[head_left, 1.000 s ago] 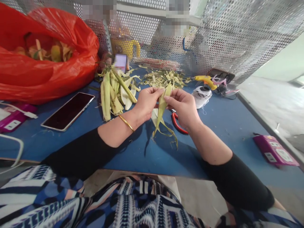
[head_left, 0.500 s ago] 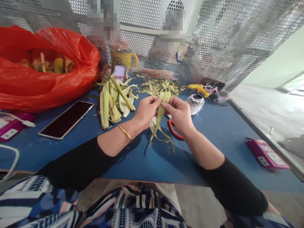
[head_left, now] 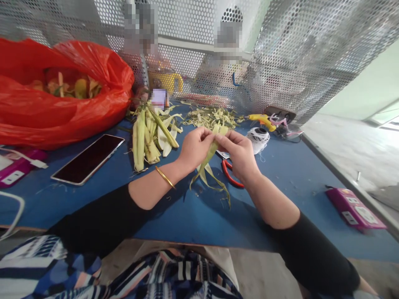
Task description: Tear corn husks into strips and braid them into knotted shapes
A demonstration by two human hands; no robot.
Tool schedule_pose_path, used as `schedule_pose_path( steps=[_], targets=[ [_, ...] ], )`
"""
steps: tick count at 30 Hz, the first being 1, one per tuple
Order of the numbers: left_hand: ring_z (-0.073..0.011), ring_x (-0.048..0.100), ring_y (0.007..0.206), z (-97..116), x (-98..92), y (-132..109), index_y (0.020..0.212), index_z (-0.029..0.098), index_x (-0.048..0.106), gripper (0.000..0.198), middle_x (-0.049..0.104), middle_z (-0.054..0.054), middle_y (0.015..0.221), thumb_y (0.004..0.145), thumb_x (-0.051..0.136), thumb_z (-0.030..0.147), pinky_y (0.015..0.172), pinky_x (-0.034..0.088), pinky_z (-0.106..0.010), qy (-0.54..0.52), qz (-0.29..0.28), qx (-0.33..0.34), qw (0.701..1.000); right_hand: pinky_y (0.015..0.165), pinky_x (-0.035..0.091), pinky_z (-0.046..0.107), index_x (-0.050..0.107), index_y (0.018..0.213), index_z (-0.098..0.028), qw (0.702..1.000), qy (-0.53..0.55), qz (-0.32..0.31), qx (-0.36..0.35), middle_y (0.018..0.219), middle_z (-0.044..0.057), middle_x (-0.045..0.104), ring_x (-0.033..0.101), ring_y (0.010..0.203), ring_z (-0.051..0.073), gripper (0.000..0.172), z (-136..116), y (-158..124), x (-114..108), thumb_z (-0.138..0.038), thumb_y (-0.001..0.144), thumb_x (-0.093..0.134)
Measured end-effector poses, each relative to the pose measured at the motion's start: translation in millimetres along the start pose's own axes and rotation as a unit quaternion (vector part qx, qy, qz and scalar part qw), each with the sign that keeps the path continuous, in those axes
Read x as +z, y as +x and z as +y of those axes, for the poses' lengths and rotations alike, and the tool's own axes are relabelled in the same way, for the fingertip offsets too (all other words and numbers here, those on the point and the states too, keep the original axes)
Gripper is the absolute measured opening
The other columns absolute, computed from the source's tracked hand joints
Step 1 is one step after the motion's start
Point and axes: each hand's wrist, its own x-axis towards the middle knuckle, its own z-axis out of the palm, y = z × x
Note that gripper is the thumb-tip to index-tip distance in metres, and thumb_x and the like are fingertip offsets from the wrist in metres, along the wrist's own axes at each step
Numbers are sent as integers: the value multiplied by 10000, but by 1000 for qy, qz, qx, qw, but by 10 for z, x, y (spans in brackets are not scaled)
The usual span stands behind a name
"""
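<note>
Pale green corn husk strips [head_left: 211, 154] are pinched between both my hands above the blue table, their tops sticking up past my fingers and thin tails hanging down. My left hand [head_left: 196, 149] is closed on the husk, thumb against fingers. Meeting it at the fingertips, my right hand [head_left: 240, 154] grips the same husk. Red-handled scissors [head_left: 227, 171] lie under my right hand, partly covered by it. Behind that hand sits a spool of white thread [head_left: 260, 143]. A bundle of corn husks [head_left: 141, 143] rests left of my hands, and husk scraps [head_left: 213, 116] are heaped behind them.
A red plastic bag [head_left: 102, 112] bulges at the back left, near a phone [head_left: 89, 160]. Purple power strips [head_left: 355, 209] lie at both sides. A yellow glue gun [head_left: 262, 121] and glasses [head_left: 289, 131] are at the back right. Perforated metal panels [head_left: 187, 25] stand behind.
Both hands stay closed on the husk strips, shifting only slightly. The hanging tails have spread wider, one now curling to the left. The whole view has shifted a little.
</note>
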Motion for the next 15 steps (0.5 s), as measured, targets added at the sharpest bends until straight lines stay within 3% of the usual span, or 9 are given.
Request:
schedule_pose_path(
  steps=[3,6,10,15],
  targets=[
    [-126,543,635,17,-26,-15,702,192,578,133,628,10,670,832,590,214,596,410,-253,100,-19,51,994,587,374,270,566,568,-199,999,26,21,36,575,-43,509,435,575,94,270,12,24,-29,-352,676,760],
    [-129,540,640,50,-36,-25,719,193,590,124,638,10,694,841,587,218,603,400,-263,136,-28,53,989,631,409,279,572,560,-204,995,75,26,63,587,-35,535,482,609,111,250,32,39,-38,-337,646,765],
    [-130,536,646,64,-36,-29,693,192,576,138,623,14,682,830,591,198,630,397,-271,142,-35,44,988,648,432,277,620,606,-211,986,130,44,90,623,-32,582,506,618,111,173,35,59,-41,-307,622,764],
    [-133,547,668,-7,-19,-10,698,198,572,132,630,8,699,827,572,224,650,421,-269,98,-8,39,994,688,458,272,691,768,-237,983,154,90,46,717,-33,645,568,676,108,195,6,120,-101,-337,630,785]
  ],
)
